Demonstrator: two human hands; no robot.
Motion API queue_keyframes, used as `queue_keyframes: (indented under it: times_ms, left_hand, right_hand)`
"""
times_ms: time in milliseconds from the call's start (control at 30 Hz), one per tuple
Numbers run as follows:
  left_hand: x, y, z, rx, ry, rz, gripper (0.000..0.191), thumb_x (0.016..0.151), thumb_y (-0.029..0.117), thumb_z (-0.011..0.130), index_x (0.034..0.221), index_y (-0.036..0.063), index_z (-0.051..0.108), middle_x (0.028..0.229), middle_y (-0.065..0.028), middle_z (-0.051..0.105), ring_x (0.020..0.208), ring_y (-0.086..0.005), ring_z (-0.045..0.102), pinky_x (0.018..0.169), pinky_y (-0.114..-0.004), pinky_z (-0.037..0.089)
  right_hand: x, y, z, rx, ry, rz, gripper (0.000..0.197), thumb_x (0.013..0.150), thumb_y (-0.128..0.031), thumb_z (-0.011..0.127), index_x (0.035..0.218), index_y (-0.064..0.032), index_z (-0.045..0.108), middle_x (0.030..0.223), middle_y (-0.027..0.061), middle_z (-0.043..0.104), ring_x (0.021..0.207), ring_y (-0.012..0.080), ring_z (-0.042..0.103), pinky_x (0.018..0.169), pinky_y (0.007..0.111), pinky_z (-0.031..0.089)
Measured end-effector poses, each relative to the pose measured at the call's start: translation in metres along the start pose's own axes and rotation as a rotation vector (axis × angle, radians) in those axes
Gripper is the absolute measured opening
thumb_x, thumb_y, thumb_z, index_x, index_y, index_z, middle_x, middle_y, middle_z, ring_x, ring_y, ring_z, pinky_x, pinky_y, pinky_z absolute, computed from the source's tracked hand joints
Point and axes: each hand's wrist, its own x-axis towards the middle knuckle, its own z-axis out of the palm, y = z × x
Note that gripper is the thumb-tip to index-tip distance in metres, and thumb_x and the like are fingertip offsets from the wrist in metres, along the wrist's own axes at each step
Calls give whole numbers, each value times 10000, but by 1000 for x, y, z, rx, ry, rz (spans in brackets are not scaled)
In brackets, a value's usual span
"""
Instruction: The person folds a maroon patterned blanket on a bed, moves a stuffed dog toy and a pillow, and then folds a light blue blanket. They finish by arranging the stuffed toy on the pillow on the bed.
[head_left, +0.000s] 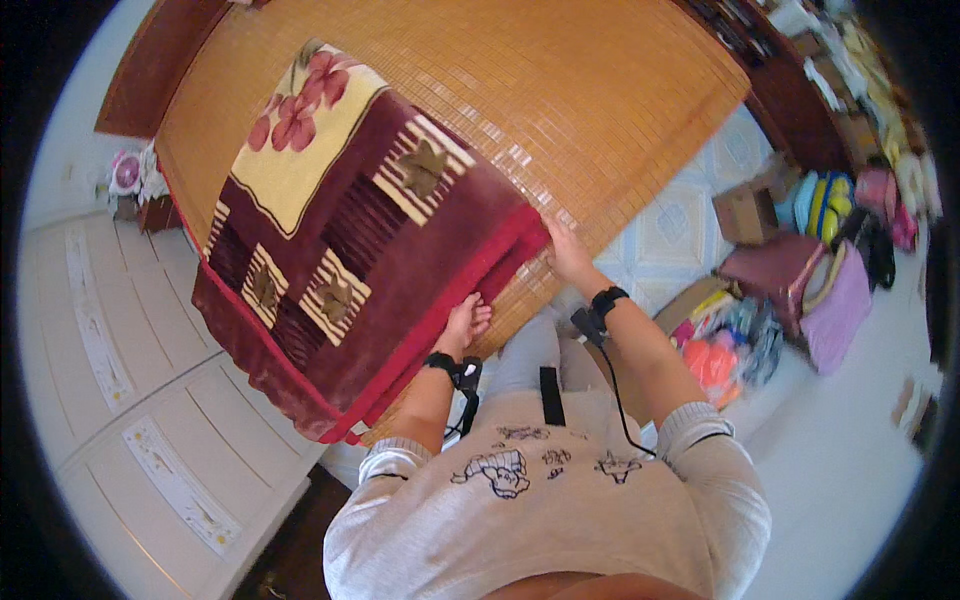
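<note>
A folded plush blanket (442, 259) lies on the bamboo mat (600, 97) of a bed. It is maroon with a red border, cream striped squares and a cream panel of pink flowers. At its near right corner, my right hand (568, 253) grips the red edge, its fingertips partly hidden behind the fabric. My left hand (469, 322) is against the near red border, fingers loosely curled; whether fabric is pinched in it cannot be seen. The blanket's left side hangs over the bed's edge. Both wrists wear black straps with small devices.
White wardrobe doors (120, 337) stand at the left. On the tiled floor (667, 225) to the right are a cardboard box (746, 214), a maroon bag (772, 274), a purple cloth item (836, 307) and a heap of colourful bags (716, 364). Crowded shelves (825, 82) line the far right.
</note>
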Motion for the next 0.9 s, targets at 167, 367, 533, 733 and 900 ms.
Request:
queue_keyframes:
  times_ms: [167,367,533,733,900]
  left_hand:
    - [10,0,23,-469,-62,-160,468,757,397,543,1030,39,416,1083,-100,465,1015,-196,454,832,-393,389]
    - [24,-22,27,-957,-1,-5,323,767,279,552,955,40,440,987,-110,531,962,-223,505,853,-354,396]
    - [16,-5,48,-925,56,50,310,750,305,596,900,58,481,805,-72,545,828,-190,531,786,-320,424]
    - [25,-10,69,-1174,125,253,252,790,257,531,941,58,493,842,-73,563,796,-193,538,744,-304,445]
    - [12,-10,84,-983,81,354,245,805,160,465,1020,45,482,987,-90,555,877,-228,538,689,-362,508]
  right_hand:
    - [49,29,17,-130,-97,-5,637,650,-13,561,1226,-53,291,1209,177,354,1099,329,373,898,361,339]
    - [85,25,32,256,-16,-162,466,650,-65,618,1056,-27,391,1096,169,409,1032,293,412,896,312,322]
    - [121,-1,26,470,-217,35,349,651,-100,649,925,-56,437,822,100,509,784,190,504,703,289,407]
    - [103,-23,-15,519,-178,-79,247,662,-124,623,816,-68,438,690,80,500,657,172,500,608,289,412]
    - [89,15,-43,503,3,126,131,679,-88,583,719,-43,466,621,57,499,615,134,489,579,273,411]
